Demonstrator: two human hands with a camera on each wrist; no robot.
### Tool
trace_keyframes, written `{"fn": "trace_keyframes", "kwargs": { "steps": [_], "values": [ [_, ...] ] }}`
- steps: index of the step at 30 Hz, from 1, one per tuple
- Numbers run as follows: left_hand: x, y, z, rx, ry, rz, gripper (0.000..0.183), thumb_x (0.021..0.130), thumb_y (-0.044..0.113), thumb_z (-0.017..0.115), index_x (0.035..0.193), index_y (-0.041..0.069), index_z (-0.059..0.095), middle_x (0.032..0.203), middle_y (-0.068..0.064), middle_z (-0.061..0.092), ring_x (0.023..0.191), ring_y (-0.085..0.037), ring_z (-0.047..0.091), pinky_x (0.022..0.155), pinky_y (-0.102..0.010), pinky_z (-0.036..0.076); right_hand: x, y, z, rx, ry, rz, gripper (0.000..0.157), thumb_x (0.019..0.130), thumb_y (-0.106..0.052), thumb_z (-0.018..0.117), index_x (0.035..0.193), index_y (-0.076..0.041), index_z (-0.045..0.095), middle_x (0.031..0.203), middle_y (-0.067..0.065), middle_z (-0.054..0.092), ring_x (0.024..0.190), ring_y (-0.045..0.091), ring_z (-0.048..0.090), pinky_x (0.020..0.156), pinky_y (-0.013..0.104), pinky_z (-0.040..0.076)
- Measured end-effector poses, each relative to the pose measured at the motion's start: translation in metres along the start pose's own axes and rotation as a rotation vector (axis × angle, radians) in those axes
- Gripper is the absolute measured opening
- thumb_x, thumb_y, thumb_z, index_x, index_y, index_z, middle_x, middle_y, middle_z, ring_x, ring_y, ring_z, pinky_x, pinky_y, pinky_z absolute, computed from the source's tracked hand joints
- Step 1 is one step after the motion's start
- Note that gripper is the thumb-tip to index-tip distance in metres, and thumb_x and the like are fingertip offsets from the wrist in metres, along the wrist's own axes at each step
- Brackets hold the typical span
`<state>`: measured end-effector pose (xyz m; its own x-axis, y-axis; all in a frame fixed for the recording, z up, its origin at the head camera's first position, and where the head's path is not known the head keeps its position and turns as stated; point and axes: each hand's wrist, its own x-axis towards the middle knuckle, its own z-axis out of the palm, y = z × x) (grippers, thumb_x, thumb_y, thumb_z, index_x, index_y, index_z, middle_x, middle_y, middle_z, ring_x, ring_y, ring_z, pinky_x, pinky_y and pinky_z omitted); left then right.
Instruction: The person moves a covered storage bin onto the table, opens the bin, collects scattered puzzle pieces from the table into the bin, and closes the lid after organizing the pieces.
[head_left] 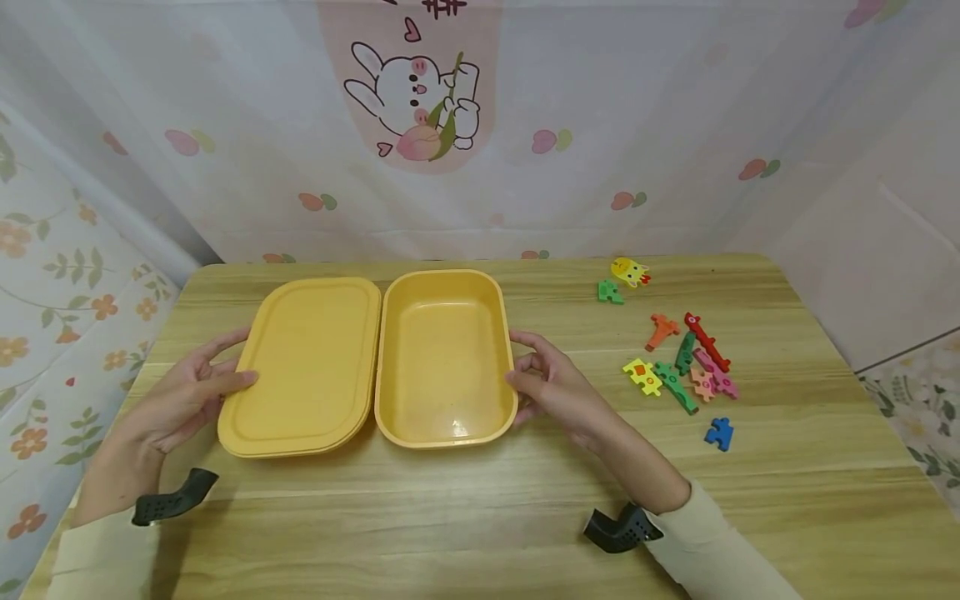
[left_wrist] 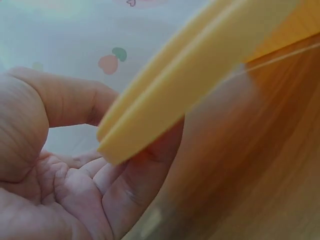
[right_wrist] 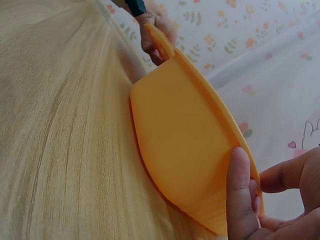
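Hands: left hand (head_left: 183, 396) pinches lid (head_left: 307, 367); right hand (head_left: 551, 385) grips box (head_left: 446, 367).
Lid: off, just left of box.
Box: open-topped, between lid and puzzle pieces (head_left: 684, 357).
Pieces: loose on bench (head_left: 450, 525).
Progress: early, I'd judge; uncovering done, lid unreleased, pieces left outside.

Curtain (head_left: 585, 92): dark lettering (head_left: 444, 7), cut off atop head view, unreadable. Toy pieces (head_left: 642, 377): marks too small to read.

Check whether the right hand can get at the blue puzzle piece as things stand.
Likely yes, once the right hand lets go of the yellow box: the blue puzzle piece lies uncovered, with bare tabletop between them.
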<state>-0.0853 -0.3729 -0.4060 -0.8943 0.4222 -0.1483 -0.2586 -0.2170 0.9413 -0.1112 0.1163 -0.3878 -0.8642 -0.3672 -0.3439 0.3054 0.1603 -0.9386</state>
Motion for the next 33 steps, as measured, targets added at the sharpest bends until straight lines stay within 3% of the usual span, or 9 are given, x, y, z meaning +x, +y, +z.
{"fn": "trace_keyframes", "kwargs": {
  "steps": [11,21,24,27,29,33],
  "values": [
    [0.002,-0.002,0.0,0.123,0.093,-0.063,0.063,0.105,-0.01,0.048,0.153,0.023,0.022,0.12,-0.002,0.077,0.101,-0.022,0.079,0.08,-0.034,0.067,0.0,0.001,0.0,0.022,0.002,-0.012,0.07,0.103,-0.007,0.06,0.165,-0.014,0.029,0.115,0.013,0.057,0.08,0.021,0.068,0.064,0.032,0.065],
    [0.005,0.001,0.007,0.222,0.145,-0.11,0.088,0.106,-0.005,0.053,0.166,0.003,-0.011,0.118,0.008,0.076,0.098,-0.019,0.079,0.077,-0.035,0.067,0.0,0.0,0.001,0.047,0.015,-0.012,0.077,0.102,-0.007,0.06,0.168,-0.015,0.02,0.112,0.009,0.057,0.081,0.019,0.066,0.064,0.03,0.064],
    [0.006,0.002,0.009,0.242,0.198,-0.134,0.089,0.106,-0.003,0.056,0.166,0.0,-0.01,0.115,0.013,0.076,0.096,-0.015,0.079,0.075,-0.033,0.067,0.001,0.0,0.001,0.039,0.01,-0.015,0.076,0.102,-0.007,0.061,0.167,-0.015,0.023,0.112,0.008,0.057,0.081,0.019,0.065,0.064,0.03,0.064],
    [0.009,0.003,0.014,0.358,0.254,-0.173,0.086,0.107,0.003,0.058,0.165,-0.005,-0.004,0.111,0.019,0.072,0.095,-0.009,0.077,0.076,-0.031,0.067,0.002,-0.001,-0.001,0.029,0.011,-0.015,0.074,0.102,-0.007,0.061,0.166,-0.016,0.026,0.112,0.009,0.056,0.082,0.019,0.066,0.064,0.031,0.064],
    [0.01,0.003,0.017,0.468,0.284,-0.196,0.084,0.107,0.009,0.059,0.165,-0.009,0.001,0.118,0.013,0.068,0.093,-0.005,0.075,0.076,-0.031,0.067,0.002,-0.001,-0.001,0.025,0.01,-0.019,0.073,0.102,-0.008,0.061,0.166,-0.015,0.027,0.112,0.009,0.057,0.082,0.019,0.066,0.064,0.031,0.064],
    [0.008,0.004,0.023,0.648,0.322,-0.215,0.08,0.108,0.02,0.061,0.162,-0.014,0.013,0.139,-0.016,0.054,0.093,0.0,0.071,0.077,-0.03,0.066,0.001,0.003,0.0,0.033,-0.001,-0.018,0.072,0.102,-0.007,0.061,0.165,-0.015,0.028,0.111,0.01,0.058,0.08,0.019,0.066,0.064,0.031,0.065]
  ]
}}
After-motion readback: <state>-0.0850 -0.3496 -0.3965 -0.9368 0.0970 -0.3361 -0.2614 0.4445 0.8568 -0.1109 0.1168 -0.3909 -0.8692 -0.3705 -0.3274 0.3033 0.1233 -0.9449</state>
